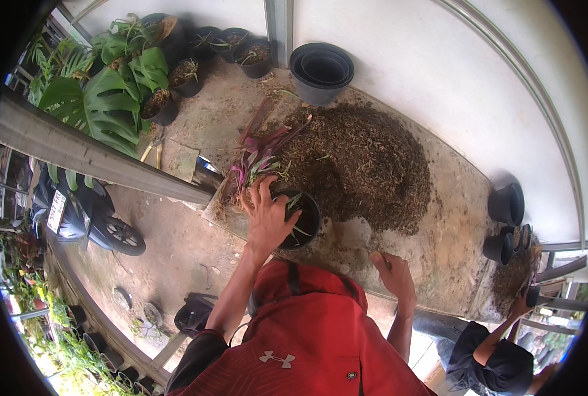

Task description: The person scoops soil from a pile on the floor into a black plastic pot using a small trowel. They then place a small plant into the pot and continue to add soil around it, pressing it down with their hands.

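Observation:
My left hand [266, 218] is spread over the left rim of a black plastic pot [315, 225], its fingers apart. Its thumb is near narrow green leaves [299, 230] inside the pot; the palm hides part of them. At its fingertips lies a heap of uprooted purple-and-green plants [254, 163] with bare stems and roots. My right hand [395, 277] is closed around the handle of what looks like a trowel, whose pale blade [351, 233] rests near the edge of a large mound of dark potting mix [368, 163].
Nested black pots [321, 72] stand against the white wall, with more pots [506, 204] at right. Potted plants [185, 76] and monstera leaves [103, 104] fill the far left. Pruning shears [154, 151] lie near a metal beam [101, 148]. Another person [491, 351] handles a pot at lower right.

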A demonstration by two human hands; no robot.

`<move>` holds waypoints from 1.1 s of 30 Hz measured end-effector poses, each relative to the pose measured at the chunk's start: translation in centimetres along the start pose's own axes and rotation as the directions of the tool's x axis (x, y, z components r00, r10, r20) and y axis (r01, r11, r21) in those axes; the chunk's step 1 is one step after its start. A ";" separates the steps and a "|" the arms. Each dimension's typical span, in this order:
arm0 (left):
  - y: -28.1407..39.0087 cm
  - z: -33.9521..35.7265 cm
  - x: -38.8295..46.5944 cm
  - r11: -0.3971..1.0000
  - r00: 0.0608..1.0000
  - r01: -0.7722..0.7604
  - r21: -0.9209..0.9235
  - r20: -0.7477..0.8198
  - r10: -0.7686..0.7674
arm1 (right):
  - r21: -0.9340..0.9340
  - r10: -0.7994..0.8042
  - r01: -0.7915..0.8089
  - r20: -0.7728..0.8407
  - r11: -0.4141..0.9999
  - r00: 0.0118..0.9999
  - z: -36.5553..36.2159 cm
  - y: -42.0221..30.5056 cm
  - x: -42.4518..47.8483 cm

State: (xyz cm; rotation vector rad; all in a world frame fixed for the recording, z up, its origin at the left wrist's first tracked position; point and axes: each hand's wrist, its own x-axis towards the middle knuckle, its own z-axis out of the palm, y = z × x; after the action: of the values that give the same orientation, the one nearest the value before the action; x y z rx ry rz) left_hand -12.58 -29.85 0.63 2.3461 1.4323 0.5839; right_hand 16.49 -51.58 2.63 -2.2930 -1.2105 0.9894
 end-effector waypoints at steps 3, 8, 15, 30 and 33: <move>-0.1 -0.1 -0.1 1.000 1.000 -0.002 0.004 0.000 0.002 | 0.024 -0.013 0.013 -0.017 1.000 1.000 0.2 0.0 0.0; -0.9 -0.5 -0.6 0.999 0.999 -0.032 -0.016 -0.036 0.032 | -0.002 0.036 -0.036 0.023 0.999 0.999 -0.3 -0.7 -0.1; -1.0 -1.2 -1.3 0.999 0.998 -0.017 -0.035 -0.062 0.015 | -0.018 0.051 -0.051 0.032 0.999 0.998 -0.2 -0.3 0.0; -0.3 0.0 0.0 0.996 0.996 -0.085 -0.010 -0.014 0.085 | 0.014 0.044 -0.044 0.031 0.999 0.999 0.2 0.3 0.0; -0.4 -0.7 -0.6 0.996 0.998 -0.063 -0.059 -0.025 0.062 | 0.006 0.065 -0.065 0.047 0.998 0.997 0.1 0.1 0.0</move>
State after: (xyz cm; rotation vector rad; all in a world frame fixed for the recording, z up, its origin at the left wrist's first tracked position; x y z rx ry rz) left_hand -13.45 -30.18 0.96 2.3519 1.3368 0.6638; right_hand 16.50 -51.58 2.53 -2.3287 -1.1547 1.0746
